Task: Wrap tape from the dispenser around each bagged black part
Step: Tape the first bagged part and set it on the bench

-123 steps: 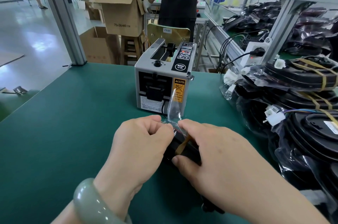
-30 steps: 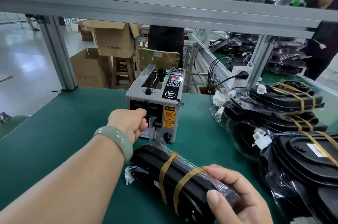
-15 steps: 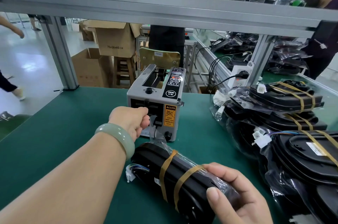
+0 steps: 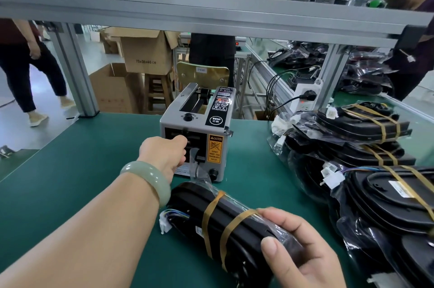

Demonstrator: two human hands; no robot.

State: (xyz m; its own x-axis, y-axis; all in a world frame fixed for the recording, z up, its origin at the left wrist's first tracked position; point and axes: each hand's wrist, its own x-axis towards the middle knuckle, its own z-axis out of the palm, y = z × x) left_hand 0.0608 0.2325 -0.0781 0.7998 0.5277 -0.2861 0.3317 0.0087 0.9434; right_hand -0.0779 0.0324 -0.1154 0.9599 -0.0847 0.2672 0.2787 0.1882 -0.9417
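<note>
Progress: left hand [image 4: 164, 153] is sitting at the outlet face of the tape dispenser [image 4: 199, 123], fingers curled inward. Fingertips are hidden, so cannot tell whether it is pinching a strip. The bagged black part [image 4: 187, 203] is lying on the green bench [image 4: 70, 170] just below that wrist, wearing two amber tape bands [image 4: 206, 217]. Right hand [image 4: 303, 257] is gripping its near end, thumb on top and fingers wrapping under. Judgement: this piece is nearing completion, possibly awaiting one more strip. Right of the right hand a pile of bagged parts [image 4: 366, 128] is lying, the visible ones carrying bands; no untaped ones identifiable.

Containers: cardboard boxes [image 4: 145, 52] are standing beyond the left hand, contents not visible. The clear bag under the right hand is enclosing the part, a white connector [image 4: 164, 223] and wires. The pile's bags are holding like parts with connectors
</note>
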